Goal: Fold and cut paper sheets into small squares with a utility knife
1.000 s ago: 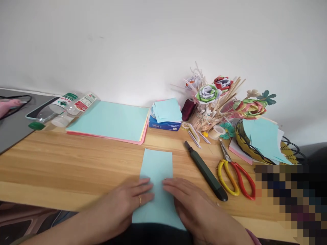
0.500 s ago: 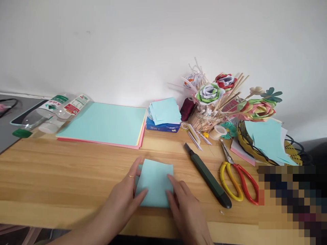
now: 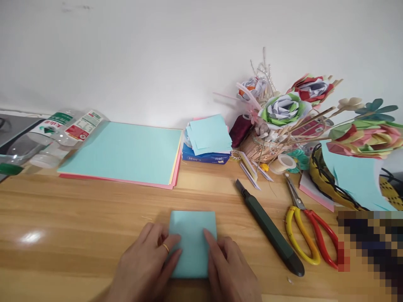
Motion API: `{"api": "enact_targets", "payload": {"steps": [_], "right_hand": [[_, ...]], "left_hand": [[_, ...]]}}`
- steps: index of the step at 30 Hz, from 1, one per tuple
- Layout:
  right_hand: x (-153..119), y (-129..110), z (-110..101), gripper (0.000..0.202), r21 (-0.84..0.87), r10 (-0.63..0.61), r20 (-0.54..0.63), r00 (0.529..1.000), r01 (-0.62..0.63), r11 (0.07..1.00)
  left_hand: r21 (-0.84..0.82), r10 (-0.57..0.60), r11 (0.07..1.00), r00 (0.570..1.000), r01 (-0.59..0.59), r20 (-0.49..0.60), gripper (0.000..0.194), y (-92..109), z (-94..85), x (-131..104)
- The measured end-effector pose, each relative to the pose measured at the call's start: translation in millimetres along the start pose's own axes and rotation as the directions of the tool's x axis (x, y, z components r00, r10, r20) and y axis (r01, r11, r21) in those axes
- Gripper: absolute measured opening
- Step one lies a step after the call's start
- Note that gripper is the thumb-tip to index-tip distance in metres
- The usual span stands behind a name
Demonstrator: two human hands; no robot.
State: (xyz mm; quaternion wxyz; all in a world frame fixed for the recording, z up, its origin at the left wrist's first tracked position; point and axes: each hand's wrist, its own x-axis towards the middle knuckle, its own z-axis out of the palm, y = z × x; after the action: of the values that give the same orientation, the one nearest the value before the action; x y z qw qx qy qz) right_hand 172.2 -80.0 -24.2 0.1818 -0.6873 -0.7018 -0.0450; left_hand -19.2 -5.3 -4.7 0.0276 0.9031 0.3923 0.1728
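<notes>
A small light-blue paper square [image 3: 193, 226] lies flat on the wooden table near its front edge. At its left side my left hand [image 3: 146, 258], with a ring on one finger, has its thumb and forefinger on the paper and the other fingers curled. My right hand [image 3: 231, 266] touches the right side, its forefinger resting on the paper. A dark green cutter knife [image 3: 272, 235] lies to the right, and beyond it scissors [image 3: 304, 209] with one yellow and one red handle.
Large coloured sheets [image 3: 126, 151] lie at the back left by plastic bottles [image 3: 85, 126]. Paper squares [image 3: 209, 134] rest on a blue tissue box [image 3: 204, 157]. Paper flowers [image 3: 285, 110] and a basket [image 3: 321, 180] with blue paper stand at the right.
The upper layer of the paper has come down, and the square now looks flat and aligned. My left fingers have moved from behind its left edge onto it. The view has shifted.
</notes>
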Motion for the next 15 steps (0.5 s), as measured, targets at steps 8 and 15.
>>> {"api": "enact_targets", "payload": {"steps": [8, 15], "right_hand": [[-7.4, -2.6, 9.6, 0.056, 0.063, 0.055, -0.063, 0.997, -0.051, 0.997], [-7.8, -1.7, 10.8, 0.073, 0.025, 0.052, -0.036, 0.998, -0.051, 0.998]], "left_hand": [[0.081, 0.274, 0.960, 0.957, -0.267, -0.094, 0.034, -1.9, 18.2, -1.7], [0.056, 0.261, 0.965, 0.948, -0.255, -0.184, 0.023, -1.3, 13.2, -5.9]]}}
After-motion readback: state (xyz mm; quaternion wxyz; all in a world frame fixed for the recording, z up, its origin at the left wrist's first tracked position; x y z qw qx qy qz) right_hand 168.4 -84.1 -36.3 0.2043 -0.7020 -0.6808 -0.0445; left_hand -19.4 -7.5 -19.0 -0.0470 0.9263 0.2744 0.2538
